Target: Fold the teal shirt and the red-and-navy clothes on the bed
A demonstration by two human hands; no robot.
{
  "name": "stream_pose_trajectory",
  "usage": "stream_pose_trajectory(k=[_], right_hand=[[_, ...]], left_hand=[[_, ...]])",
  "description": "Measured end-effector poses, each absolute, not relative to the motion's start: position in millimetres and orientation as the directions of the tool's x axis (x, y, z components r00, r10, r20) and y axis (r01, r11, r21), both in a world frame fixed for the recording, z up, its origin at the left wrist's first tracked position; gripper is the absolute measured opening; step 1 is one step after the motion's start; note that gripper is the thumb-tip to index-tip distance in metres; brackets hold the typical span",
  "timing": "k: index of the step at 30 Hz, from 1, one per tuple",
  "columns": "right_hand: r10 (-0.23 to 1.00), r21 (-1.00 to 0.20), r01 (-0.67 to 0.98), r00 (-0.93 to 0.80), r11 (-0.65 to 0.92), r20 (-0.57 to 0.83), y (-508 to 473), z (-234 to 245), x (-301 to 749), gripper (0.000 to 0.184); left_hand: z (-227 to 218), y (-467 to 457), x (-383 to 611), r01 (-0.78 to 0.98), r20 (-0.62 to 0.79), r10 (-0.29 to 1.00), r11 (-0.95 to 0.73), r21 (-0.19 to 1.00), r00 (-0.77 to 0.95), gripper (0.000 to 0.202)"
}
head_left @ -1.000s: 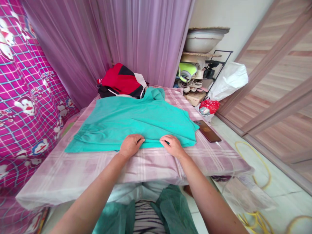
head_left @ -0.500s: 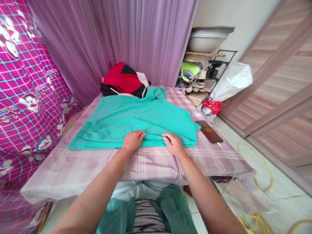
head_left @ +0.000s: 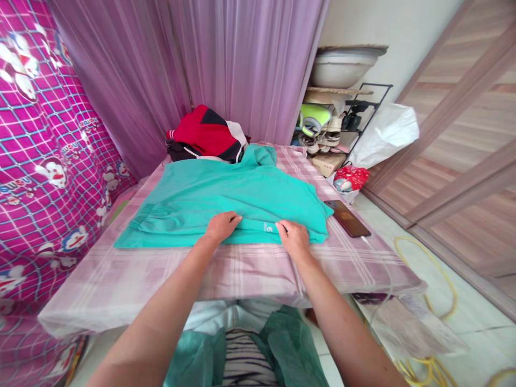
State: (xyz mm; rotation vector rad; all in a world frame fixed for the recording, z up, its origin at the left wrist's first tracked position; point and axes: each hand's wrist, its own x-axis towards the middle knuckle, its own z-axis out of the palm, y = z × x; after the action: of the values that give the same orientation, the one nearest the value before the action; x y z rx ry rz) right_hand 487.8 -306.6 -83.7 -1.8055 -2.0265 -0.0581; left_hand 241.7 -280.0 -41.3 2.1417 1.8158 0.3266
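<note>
A teal garment [head_left: 226, 188] lies spread flat on the table, with a gathered elastic-looking band at its left and a bunched part at the far edge. Whether it is a top or bottoms I cannot tell. Near its front edge my left hand [head_left: 221, 226] is closed, thumb and fingers pinching the cloth. My right hand [head_left: 293, 236] pinches the same edge further right. Between the two hands runs a raised fold, and a small white print [head_left: 268, 227] shows beside my right fingertips.
Red, black and white clothing [head_left: 207, 134] is heaped at the table's back. A phone [head_left: 347, 218] with a white cable lies right of the garment on the checked tablecloth [head_left: 161, 285]. Beyond stand a shoe rack [head_left: 358, 129] and a white bag [head_left: 387, 134]. Purple curtains hang behind.
My right hand has slid slightly right along the garment's edge, uncovering more of the white print. My left hand keeps its pinch, almost unmoved. The view has shifted slightly.
</note>
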Motion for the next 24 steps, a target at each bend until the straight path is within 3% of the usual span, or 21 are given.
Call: stream_pose_trajectory(k=[8,13,20,24], right_hand=[[0.951,-0.261,0.957,-0.041,0.125,0.306,-307.0,-80.3,486.0,0.036],[0.925,-0.287,0.945,-0.040,0.157,0.377,-307.4,-84.9,487.8,0.036],[0.915,-0.427,0.882,-0.010,0.198,0.403,-306.0,-92.7,493.3,0.045],[0.909,-0.420,0.888,0.008,0.185,0.417,-308.2,-91.6,496.7,0.044]], left_hand=[[-39.4,-276.1,240.3,0.901,-0.030,0.983,-0.156,0.406,0.184,0.039],[-39.1,-281.7,236.3,0.877,-0.014,0.975,-0.195,0.439,0.223,0.040],[-40.4,-301.0,222.1,0.722,-0.071,0.911,-0.274,0.636,0.407,0.054],[-36.5,-305.4,209.5,0.765,-0.042,0.925,-0.286,0.577,0.377,0.054]])
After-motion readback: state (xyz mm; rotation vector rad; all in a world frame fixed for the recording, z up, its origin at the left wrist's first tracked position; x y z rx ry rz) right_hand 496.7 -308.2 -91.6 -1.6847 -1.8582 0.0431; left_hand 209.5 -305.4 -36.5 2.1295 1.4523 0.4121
